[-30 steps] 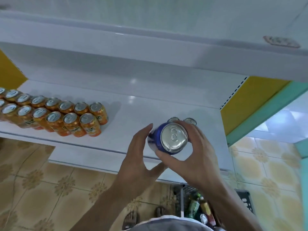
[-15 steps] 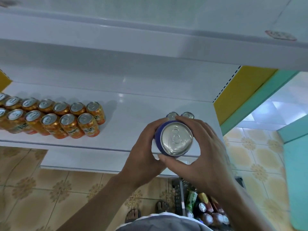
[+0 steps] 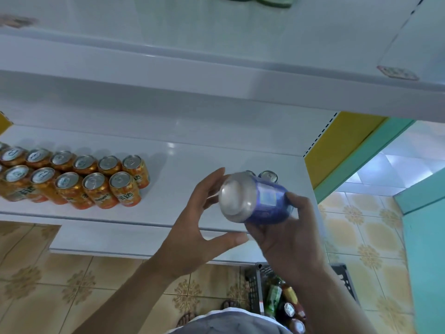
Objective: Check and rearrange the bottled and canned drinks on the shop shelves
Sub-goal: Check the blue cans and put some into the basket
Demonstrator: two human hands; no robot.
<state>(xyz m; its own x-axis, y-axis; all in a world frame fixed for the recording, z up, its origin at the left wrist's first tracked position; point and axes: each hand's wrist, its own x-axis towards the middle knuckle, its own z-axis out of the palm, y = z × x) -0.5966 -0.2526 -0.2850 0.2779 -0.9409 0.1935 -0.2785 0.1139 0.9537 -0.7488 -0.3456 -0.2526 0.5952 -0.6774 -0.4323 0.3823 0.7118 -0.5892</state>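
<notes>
Head camera: our right hand (image 3: 289,239) grips the blue can (image 3: 260,201), tipped sideways with its base toward us, above the white shelf (image 3: 192,165) near its front edge. Our left hand (image 3: 192,227) is spread beside the base, holding nothing. Orange cans (image 3: 96,186) stand in two rows at the shelf's left. On the floor, a black crate (image 3: 255,292) holds bottles (image 3: 274,297).

Blue can (image 3: 267,201) w/ silver base, orange cans (image 3: 96,189) w/ silver tops, white shelf (image 3: 187,165), tan floral floor tiles (image 3: 60,285), yellow & teal wall (image 3: 346,145).
</notes>
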